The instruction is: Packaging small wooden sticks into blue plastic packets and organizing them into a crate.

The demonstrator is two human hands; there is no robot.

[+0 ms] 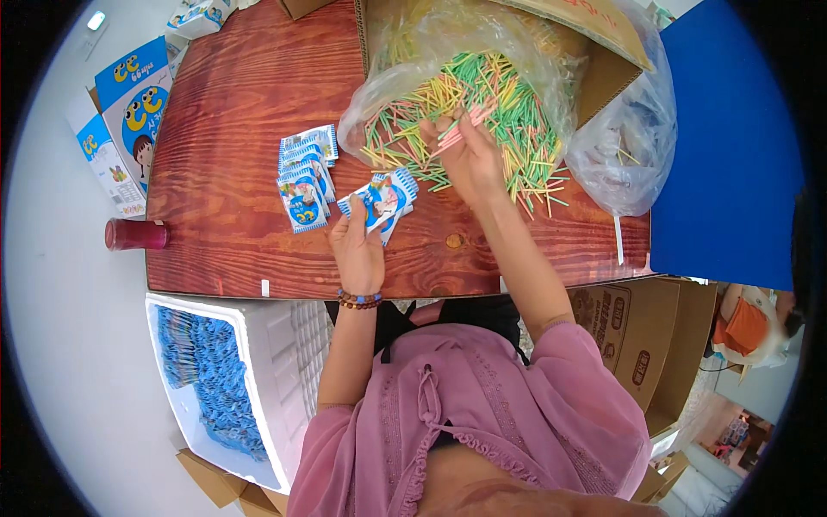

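Your pink blouse (pixel 517 405) sits nearest. Over the tabletop (pixel 233 103), your left hand (pixel 357 254) has fingers grasping blue-and-white packets (pixel 385 202), beside overlapping packets (pixel 303 196) probably laid close for easy reach; your right hand (pixel 476 168) grasps pink sticks (pixel 454 138) in its fingers above the stick pile (pixel 525 142).

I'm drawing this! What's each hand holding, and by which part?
Left hand: blue-and-white packets, by the lower-left end. Right hand: pink sticks, gripped part unclear.

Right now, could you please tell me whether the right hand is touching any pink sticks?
Touching: the head view shows the right hand with pink sticks held between its thumb and fingers.
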